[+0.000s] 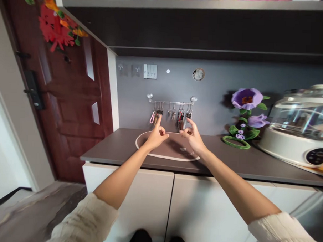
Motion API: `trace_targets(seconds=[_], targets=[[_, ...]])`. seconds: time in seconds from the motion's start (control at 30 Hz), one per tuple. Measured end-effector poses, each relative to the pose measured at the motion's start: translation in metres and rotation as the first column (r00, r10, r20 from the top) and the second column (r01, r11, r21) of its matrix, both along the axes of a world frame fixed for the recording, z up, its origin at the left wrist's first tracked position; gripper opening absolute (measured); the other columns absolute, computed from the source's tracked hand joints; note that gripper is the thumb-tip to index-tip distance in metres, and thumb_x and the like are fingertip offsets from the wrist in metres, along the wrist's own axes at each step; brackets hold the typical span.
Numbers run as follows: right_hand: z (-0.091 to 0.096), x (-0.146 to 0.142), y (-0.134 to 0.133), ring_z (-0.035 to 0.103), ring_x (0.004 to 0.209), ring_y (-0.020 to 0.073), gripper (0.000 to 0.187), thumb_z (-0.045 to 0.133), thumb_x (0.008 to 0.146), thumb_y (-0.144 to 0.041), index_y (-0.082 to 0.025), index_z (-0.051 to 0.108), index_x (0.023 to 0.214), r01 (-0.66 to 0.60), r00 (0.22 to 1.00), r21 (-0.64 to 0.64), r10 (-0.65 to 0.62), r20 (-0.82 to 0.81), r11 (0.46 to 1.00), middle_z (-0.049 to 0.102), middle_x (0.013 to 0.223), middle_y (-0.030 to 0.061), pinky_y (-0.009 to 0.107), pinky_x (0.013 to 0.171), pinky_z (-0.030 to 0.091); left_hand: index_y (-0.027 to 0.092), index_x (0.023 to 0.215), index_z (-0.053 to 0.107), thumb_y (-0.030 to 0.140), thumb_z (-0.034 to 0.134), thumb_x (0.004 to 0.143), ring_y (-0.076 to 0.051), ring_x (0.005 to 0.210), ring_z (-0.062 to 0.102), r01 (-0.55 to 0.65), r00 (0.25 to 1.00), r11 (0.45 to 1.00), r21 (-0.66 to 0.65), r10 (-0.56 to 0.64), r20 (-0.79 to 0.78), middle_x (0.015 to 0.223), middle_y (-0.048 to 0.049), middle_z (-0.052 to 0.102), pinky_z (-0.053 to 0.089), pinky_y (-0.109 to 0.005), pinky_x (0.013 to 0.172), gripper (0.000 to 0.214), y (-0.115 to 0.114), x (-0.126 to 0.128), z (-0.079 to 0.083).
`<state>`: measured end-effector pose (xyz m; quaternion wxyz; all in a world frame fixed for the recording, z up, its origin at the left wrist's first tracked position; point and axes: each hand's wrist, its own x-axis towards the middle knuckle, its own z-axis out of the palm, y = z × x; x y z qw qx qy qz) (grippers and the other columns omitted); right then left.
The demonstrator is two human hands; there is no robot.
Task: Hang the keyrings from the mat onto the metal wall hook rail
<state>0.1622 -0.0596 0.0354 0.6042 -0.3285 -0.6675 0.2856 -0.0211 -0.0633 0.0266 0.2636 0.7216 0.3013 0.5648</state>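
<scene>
**Hands at the key rail**

Grey wall backed a dark counter (117, 144) whose front edge ran across the middle of the frame above white cabinets (147, 195). At its left end the counter stopped just beside a red-brown door (71, 106). An oval mat (171, 151) lay at centre, with bare counter on either side of it. Further right stood a purple flower (246, 99), then a cooker (297, 141) at the right edge. A dark shelf (208, 30) overhung the top of the frame, well above the hands.

A rail (171, 102) was fixed to the wall at centre, its long axis level, left to right. Keys hung from it in two bunches, the left keys (154, 115) and the right keys (181, 118), their long axes upright and their tips pointing down at the mat.

The left hand (157, 135) was over the mat, forefinger stretched up to the left keys, thumb out, other fingers folded, grasping nothing. The right hand (194, 136) was just below the right keys, thumb and fingers loosely parted and empty. Whether either fingertip touched a key could not be told.
</scene>
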Motion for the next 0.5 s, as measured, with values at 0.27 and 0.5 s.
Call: trace_targets(seconds=[0.27, 0.5], targets=[[-0.032, 0.000, -0.026, 0.042, 0.054, 0.0089, 0.097, 0.055, 0.074, -0.027, -0.026, -0.020, 0.135, -0.100, 0.974, 0.071, 0.083, 0.211, 0.993, 0.044, 0.066, -0.0058, 0.022, 0.054, 0.042, 0.027, 0.134, -0.020, 0.014, 0.059, 0.069, -0.005, 0.056, 0.041, -0.014, 0.995, 0.999, -0.031, 0.011, -0.095, 0.066, 0.0079, 0.045, 0.036, -0.019, 0.060, 0.103, -0.030, -0.042, -0.027], [-0.037, 0.000, -0.027, 0.043, 0.055, 0.0090, 0.098, 0.055, 0.073, -0.027, -0.024, -0.022, 0.134, -0.062, 0.967, 0.049, 0.048, 0.252, 0.997, 0.046, 0.066, -0.0055, 0.021, 0.054, 0.041, 0.027, 0.132, -0.023, 0.014, 0.060, 0.068, -0.004, 0.056, 0.042, 0.026, 0.998, 0.995, -0.098, -0.032, -0.057, 0.066, 0.0077, 0.046, 0.038, -0.018, 0.058, 0.106, -0.028, -0.048, -0.037]])
